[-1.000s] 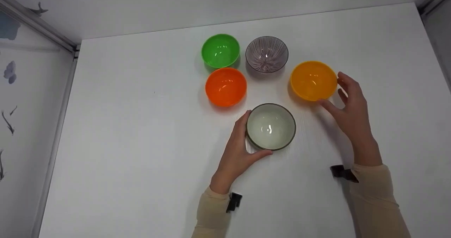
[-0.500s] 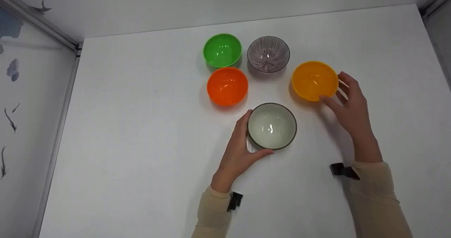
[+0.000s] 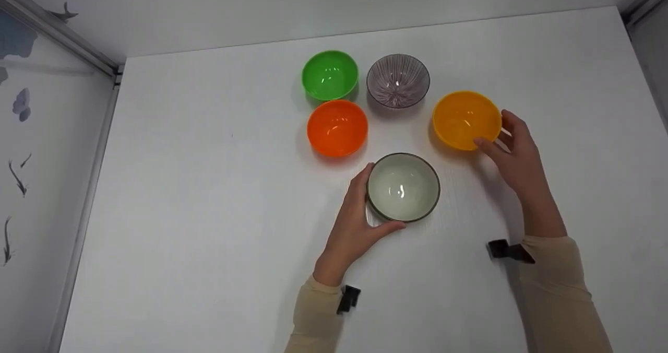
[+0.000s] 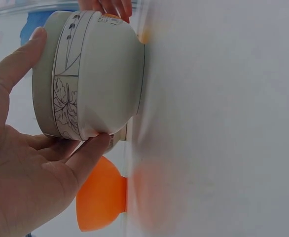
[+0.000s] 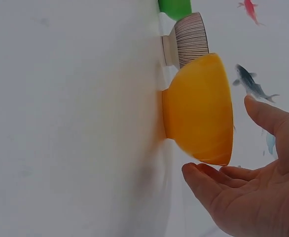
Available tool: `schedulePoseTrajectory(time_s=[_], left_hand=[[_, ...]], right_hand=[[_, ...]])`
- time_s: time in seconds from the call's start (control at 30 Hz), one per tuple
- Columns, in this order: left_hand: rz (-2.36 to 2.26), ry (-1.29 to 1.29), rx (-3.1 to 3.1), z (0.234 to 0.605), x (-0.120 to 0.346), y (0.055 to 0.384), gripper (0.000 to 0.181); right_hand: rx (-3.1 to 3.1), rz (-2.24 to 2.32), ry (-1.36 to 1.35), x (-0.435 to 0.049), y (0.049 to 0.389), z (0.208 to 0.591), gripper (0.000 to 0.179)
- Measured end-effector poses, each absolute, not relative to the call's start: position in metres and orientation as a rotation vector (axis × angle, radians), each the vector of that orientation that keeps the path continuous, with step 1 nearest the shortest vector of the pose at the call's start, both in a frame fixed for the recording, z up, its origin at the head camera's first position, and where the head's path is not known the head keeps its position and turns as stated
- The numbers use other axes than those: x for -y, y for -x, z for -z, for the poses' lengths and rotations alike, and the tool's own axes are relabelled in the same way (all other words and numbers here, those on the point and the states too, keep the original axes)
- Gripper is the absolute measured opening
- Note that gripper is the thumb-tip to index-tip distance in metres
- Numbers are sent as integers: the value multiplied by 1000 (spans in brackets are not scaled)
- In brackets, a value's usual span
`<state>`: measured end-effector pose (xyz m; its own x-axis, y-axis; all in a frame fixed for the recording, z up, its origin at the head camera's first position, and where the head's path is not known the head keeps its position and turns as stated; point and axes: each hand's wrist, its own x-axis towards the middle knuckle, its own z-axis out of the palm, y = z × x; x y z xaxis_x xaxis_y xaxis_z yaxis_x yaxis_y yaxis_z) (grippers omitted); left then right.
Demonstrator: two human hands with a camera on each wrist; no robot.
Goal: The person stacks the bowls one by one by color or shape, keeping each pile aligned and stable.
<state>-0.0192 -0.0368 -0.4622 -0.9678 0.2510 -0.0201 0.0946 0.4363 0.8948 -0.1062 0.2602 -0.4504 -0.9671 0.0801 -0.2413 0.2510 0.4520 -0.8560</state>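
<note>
My left hand (image 3: 352, 227) holds a pale grey-green bowl (image 3: 403, 187) with a dark rim; its thumb lies along the near rim and its fingers along the left side. In the left wrist view the bowl (image 4: 107, 74) shows a leaf-patterned band. My right hand (image 3: 522, 162) is at the right side of a yellow bowl (image 3: 466, 119). Its thumb overlaps the near rim in the head view. In the right wrist view the thumb stands apart from the yellow bowl (image 5: 201, 111), while the fingertips (image 5: 190, 170) are close to its side; contact is unclear.
Beyond the grey-green bowl stand an orange bowl (image 3: 337, 128), a green bowl (image 3: 330, 75) and a clear purple-striped bowl (image 3: 398, 81). All are on a white table (image 3: 198, 196). A white wall (image 3: 250, 13) borders its far edge.
My right hand has closed in slightly, its thumb now overlapping the yellow bowl's rim more. The left hand keeps its hold. The head view has shifted a little; the bowls look unmoved.
</note>
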Motion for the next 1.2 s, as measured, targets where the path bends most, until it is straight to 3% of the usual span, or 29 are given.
schedulePoseTrajectory(time_s=[0.3, 1.2], left_hand=[[-1589, -285, -2497, 462, 37, 18, 112], [-1555, -291, -2522, 464, 36, 18, 116]], right_hand=[[-2474, 1510, -389, -258, 108, 449, 83], [-2249, 1775, -454, -255, 108, 450, 57]])
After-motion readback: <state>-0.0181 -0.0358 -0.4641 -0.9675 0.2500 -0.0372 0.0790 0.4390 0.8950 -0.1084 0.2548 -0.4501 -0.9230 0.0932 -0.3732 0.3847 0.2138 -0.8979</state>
